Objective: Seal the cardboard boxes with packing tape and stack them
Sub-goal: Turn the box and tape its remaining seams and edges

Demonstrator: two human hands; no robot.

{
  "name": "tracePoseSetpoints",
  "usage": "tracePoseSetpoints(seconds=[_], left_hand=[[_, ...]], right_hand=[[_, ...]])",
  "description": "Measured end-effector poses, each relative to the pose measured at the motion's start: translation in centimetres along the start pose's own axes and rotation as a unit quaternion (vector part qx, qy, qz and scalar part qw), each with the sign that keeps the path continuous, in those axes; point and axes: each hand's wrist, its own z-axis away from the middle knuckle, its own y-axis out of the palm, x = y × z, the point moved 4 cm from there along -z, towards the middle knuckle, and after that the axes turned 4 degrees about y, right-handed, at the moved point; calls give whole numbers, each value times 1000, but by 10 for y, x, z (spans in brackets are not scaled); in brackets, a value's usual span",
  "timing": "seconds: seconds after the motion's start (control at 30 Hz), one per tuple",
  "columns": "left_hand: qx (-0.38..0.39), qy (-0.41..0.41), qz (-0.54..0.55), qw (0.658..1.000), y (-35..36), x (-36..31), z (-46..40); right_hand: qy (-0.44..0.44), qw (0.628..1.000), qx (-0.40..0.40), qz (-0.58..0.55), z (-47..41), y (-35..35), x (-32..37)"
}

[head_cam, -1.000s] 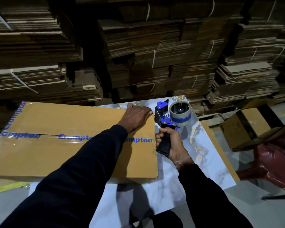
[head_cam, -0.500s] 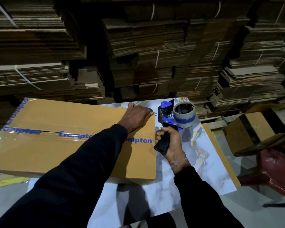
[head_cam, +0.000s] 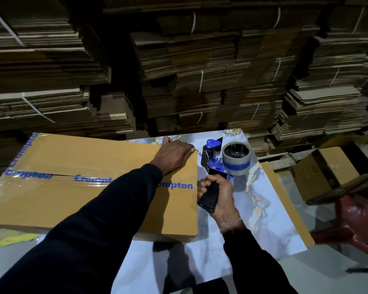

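**Taped box on table, dispenser in your right hand**

Your left hand (head_cam: 174, 154) lies flat on the cardboard box (head_cam: 89, 187), fingers straight and together, pressing near the box's far right corner, just above frame centre. Thumb sits at the far edge. The box fills the left-centre of the frame on the marble-pattern table (head_cam: 263, 219), its top seam covered w/ clear tape (head_cam: 40, 179) printed "Crompton" in blue, running left to right across the lid; a second strip w/ the same print runs along the left end.

Your right hand (head_cam: 219, 198) is curled tight round the black handle of the tape dispenser (head_cam: 221, 164), centre-right of the frame, just beside the box's right edge. The dispenser's blue frame and tape roll (head_cam: 236, 159) sit above your fist, over the table; can't tell if it touches the box side.

Both arms in dark sleeves.

Upper half of the frame: stacks of flattened cardboard (head_cam: 200, 71), bundled w/ white straps. Right edge: a smaller brown box (head_cam: 325, 172) on the floor and a red plastic chair (head_cam: 361, 221), lower right.
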Motion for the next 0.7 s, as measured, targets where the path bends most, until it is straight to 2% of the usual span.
tracePoseSetpoints(seconds=[0.17, 0.3, 0.7], left_hand=[[-4, 1, 4, 1000, 0, -2, 1], [-7, -3, -9, 1000, 0, -3, 2], [-3, -12, -8, 1000, -1, -4, 2]], right_hand=[[7, 1000, -3, 15, 11, -14, -14], [23, 999, 12, -29, 25, -14, -28], [-15, 1000, -14, 6, 48, -27, -47]])
